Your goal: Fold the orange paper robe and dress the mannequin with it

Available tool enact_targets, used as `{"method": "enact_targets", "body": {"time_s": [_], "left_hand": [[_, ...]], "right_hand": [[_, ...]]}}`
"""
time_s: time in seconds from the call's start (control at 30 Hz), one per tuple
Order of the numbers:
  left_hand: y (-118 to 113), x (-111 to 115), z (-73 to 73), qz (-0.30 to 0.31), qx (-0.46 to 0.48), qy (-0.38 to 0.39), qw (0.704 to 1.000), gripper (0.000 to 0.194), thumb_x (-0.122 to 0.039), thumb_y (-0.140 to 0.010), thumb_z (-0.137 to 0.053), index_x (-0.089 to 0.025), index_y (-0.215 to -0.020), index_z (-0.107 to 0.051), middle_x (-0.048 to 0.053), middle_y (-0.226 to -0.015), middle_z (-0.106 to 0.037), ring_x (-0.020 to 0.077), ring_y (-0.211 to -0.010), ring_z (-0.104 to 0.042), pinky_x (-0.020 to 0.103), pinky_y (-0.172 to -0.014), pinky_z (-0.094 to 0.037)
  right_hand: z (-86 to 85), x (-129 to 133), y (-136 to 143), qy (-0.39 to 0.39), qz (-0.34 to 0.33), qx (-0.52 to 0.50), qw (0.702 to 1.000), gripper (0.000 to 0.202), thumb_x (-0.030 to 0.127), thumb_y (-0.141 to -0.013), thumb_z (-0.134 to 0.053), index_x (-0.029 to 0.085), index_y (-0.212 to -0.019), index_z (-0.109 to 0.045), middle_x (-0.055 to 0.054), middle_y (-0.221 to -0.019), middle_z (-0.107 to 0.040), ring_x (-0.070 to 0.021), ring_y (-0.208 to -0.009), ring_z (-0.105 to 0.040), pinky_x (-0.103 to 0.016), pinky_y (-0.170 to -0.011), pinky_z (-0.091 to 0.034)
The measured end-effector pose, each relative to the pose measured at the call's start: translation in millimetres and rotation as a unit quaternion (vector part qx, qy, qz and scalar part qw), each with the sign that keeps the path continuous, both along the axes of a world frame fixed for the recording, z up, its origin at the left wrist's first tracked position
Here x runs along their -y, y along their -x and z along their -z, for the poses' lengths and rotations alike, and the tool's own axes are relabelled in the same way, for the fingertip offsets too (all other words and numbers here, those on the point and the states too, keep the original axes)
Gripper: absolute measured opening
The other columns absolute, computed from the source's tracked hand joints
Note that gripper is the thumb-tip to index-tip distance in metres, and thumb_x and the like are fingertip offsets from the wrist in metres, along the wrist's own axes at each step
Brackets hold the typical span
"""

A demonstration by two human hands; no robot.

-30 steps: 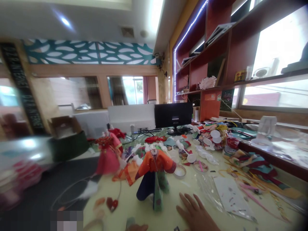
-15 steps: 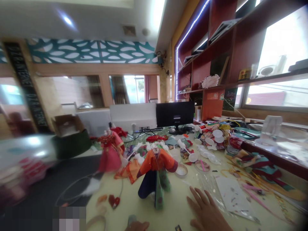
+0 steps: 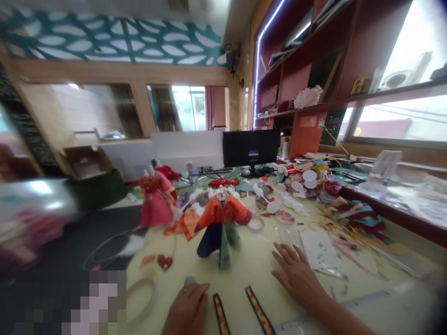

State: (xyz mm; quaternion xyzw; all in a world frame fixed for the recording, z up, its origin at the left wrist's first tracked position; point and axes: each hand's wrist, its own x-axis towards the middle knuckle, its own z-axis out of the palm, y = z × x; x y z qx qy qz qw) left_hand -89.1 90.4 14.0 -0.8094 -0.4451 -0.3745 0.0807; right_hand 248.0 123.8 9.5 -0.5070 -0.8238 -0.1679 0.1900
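My left hand (image 3: 186,309) rests low on the pale table, its fingers curled together. A small grey-green object (image 3: 189,280) shows just beyond its knuckles; whether the fingers grip it is hidden. My right hand (image 3: 296,274) lies with fingers stretched out on the tabletop, palm down, holding nothing. Between the hands are two narrow dark-edged strips with a yellow and red pattern, a left strip (image 3: 220,312) and a right strip (image 3: 259,309). Beyond them stands a miniature robe (image 3: 223,211) with orange sleeves and a blue and green skirt, touched by neither hand.
A clear ruler (image 3: 366,298) lies under my right forearm. A card in a plastic bag (image 3: 319,251) sits beyond that hand. A red heart ornament (image 3: 165,261), a tape roll (image 3: 256,224) and a pink miniature dress (image 3: 155,209) are on the table. Monitors (image 3: 251,149) stand behind.
The view has tipped downward, so more of both hands, the two strips and the ruler show. My right hand stays spread on the table; the robe stays standing.
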Motion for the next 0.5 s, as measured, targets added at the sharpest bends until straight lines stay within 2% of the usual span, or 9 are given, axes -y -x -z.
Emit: {"method": "enact_targets", "body": {"time_s": [0.1, 0.27, 0.4, 0.5], "left_hand": [[-2, 4, -4.8, -0.011, 0.004, 0.026, 1.0, 0.021, -0.028, -0.085, -0.044, -0.019, -0.093, -0.062, 0.005, -0.083, -0.068, 0.0161, -0.077, -0.064, 0.027, -0.069, -0.055], [-4, 5, 0.0, -0.004, -0.016, 0.045, 0.999, 0.023, -0.026, -0.084, -0.045, -0.018, -0.097, -0.062, 0.006, -0.086, -0.067, 0.0176, -0.08, -0.063, 0.03, -0.072, -0.054], [-3, 5, -3.1, -0.011, -0.03, 0.037, 0.999, 0.023, -0.028, -0.084, -0.044, -0.018, -0.095, -0.063, 0.006, -0.084, -0.068, 0.0169, -0.078, -0.064, 0.029, -0.07, -0.054], [0, 5, -3.8, -0.015, -0.034, 0.005, 0.999, 0.026, -0.033, -0.085, -0.043, -0.019, -0.092, -0.064, 0.005, -0.082, -0.069, 0.0165, -0.076, -0.065, 0.026, -0.068, -0.055]], "right_hand": [[-4.4, 9, -5, 0.016, 0.01, 0.003, 1.0, 0.04, 0.042, -0.089, -0.04, 0.017, -0.117, -0.054, -0.011, -0.133, -0.041, -0.029, -0.12, -0.036, -0.051, -0.1, -0.023], [-9.6, 21, 2, 0.081, -0.008, 0.018, 0.996, 0.039, 0.041, -0.088, -0.044, 0.023, -0.121, -0.051, -0.01, -0.139, -0.033, -0.0295, -0.125, -0.028, -0.052, -0.102, -0.018], [-13.1, 18, 11, 0.153, -0.019, 0.026, 0.988, 0.043, 0.046, -0.086, -0.044, 0.025, -0.124, -0.049, -0.01, -0.141, -0.029, -0.0311, -0.128, -0.023, -0.054, -0.103, -0.015], [-16.5, 11, 12, 0.18, 0.012, 0.023, 0.983, 0.045, 0.048, -0.086, -0.044, 0.023, -0.124, -0.049, -0.012, -0.14, -0.029, -0.0318, -0.128, -0.022, -0.054, -0.103, -0.012]]}}
